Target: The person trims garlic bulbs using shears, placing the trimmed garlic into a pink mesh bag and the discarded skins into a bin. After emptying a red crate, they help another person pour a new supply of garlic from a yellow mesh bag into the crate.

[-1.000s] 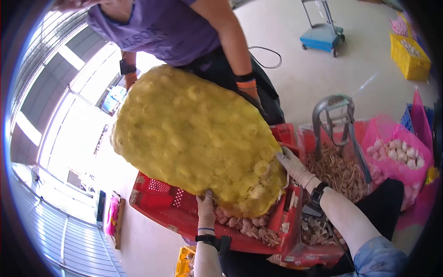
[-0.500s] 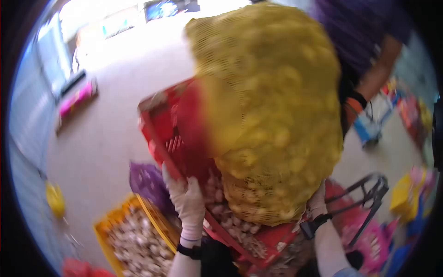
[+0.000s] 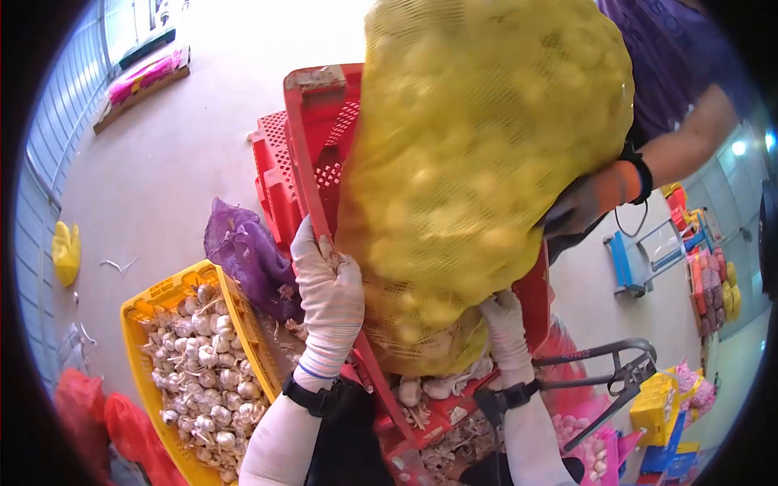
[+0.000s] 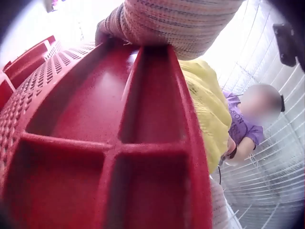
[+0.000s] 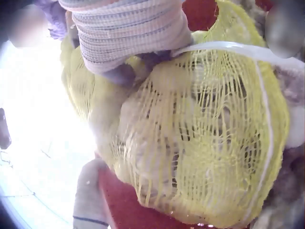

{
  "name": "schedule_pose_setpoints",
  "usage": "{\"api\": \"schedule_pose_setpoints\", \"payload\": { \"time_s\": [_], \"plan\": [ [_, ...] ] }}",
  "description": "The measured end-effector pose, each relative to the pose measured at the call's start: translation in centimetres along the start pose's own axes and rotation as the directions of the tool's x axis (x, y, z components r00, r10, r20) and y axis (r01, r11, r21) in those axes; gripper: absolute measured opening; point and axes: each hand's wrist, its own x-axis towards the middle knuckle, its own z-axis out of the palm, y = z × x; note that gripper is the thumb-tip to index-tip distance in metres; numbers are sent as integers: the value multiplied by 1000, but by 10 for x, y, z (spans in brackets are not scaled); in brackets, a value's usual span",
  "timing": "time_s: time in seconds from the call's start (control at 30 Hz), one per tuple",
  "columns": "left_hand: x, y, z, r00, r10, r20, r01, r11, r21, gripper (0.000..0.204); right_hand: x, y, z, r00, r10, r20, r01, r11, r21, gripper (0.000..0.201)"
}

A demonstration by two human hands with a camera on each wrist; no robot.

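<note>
A full yellow net sack (image 3: 478, 154) leans across a red crate (image 3: 304, 170), its mesh filling the right wrist view (image 5: 190, 133). My gloved left hand (image 3: 331, 296) grips the crate's side rim; in the left wrist view that hand (image 4: 167, 24) lies over the top of the red wall (image 4: 114, 148). At the sack's lower end, my gloved right hand (image 3: 509, 336) holds the mesh, its fingertips partly hidden. The right wrist view has this hand (image 5: 131, 36) bunching the net beside a white strip (image 5: 228, 46). Another person's gloved hand (image 3: 592, 198) supports the sack's right side.
A yellow crate of garlic bulbs (image 3: 207, 381) stands at lower left, with a purple net bag (image 3: 247, 255) beside it. To the right are a black metal frame (image 3: 600, 364), a pink bag of bulbs (image 3: 579, 441) and a blue trolley (image 3: 628, 263). Red bags (image 3: 81, 409) lie far left.
My left hand has gone from the sack's underside to the crate rim. The sack has swung more upright over the crate, and the head view has turned. My right hand stays at its lower end.
</note>
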Motion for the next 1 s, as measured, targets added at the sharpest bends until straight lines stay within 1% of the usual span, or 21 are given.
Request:
{"api": "schedule_pose_setpoints", "payload": {
  "time_s": [0.03,0.07,0.13,0.17,0.2,0.27,0.3,0.33,0.37,0.4,0.43,0.47,0.5,0.53,0.57,0.6,0.63,0.67,0.73,0.93,1.0],
  "plan": [
    [-5,1,-1,1000,-5,-12,6,998,60,49,0,22,-26,981,194,22,-195,975,105,42],
    [-10,6,-2,1000,7,-8,-6,998,60,49,-3,35,-33,982,186,19,-187,976,114,42],
    [-21,17,-7,993,-115,-18,116,975,188,40,-11,63,-44,938,22,-346,61,971,229,40],
    [-22,15,-4,995,-89,-54,99,968,232,35,-5,107,-63,958,-29,-286,52,996,75,47],
    [-20,17,-3,996,-74,-53,84,969,233,35,-10,113,-63,956,-36,-290,63,994,85,47],
    [-22,20,-6,1000,-26,-16,29,983,182,36,-12,118,-60,1000,8,26,-13,975,220,52],
    [-21,13,-4,1000,-15,-18,18,983,181,36,-20,65,-48,997,-24,-76,7,976,-217,47],
    [-21,0,-1,999,10,-43,-2,983,185,34,-13,65,-41,997,-34,-67,19,977,-215,47],
    [-21,-7,-1,997,29,-72,-15,982,189,33,-8,67,-35,893,-450,8,263,506,-821,46],
    [-19,-1,-1,995,32,-92,-14,983,184,33,0,71,-29,678,-650,344,196,-291,-936,44],
    [-19,7,1,996,-3,-85,20,981,191,32,7,83,-21,652,-680,335,126,-338,-933,39],
    [-21,14,0,996,-49,-72,62,977,202,32,19,90,-20,643,-680,354,140,-350,-926,39],
    [-20,16,0,996,30,-80,-8,965,262,30,24,97,-23,680,-651,338,215,-264,-940,36],
    [-20,15,-1,996,11,-87,12,965,262,30,26,103,-28,721,-613,324,280,-171,-945,33],
    [-20,14,-1,998,-43,-50,51,984,168,32,26,108,-38,725,-599,340,290,-182,-940,33],
    [-22,13,-1,996,-92,-9,93,993,69,34,25,110,-53,885,-399,240,375,308,-874,30],
    [-23,14,0,994,-107,-16,108,993,56,34,28,110,-66,962,-135,237,259,727,-636,26],
    [-21,14,1,999,-45,-31,48,994,102,34,33,119,-77,958,-141,249,273,712,-647,26],
    [-20,14,-2,995,72,-62,-57,974,220,34,40,144,-88,946,-315,81,289,699,-654,25],
    [-18,11,2,996,59,-69,-40,968,247,34,35,142,-90,961,-144,235,275,556,-784,28],
    [-18,17,3,982,153,-114,-117,954,274,34,34,139,-89,962,-75,264,267,476,-838,29]
  ]
}}
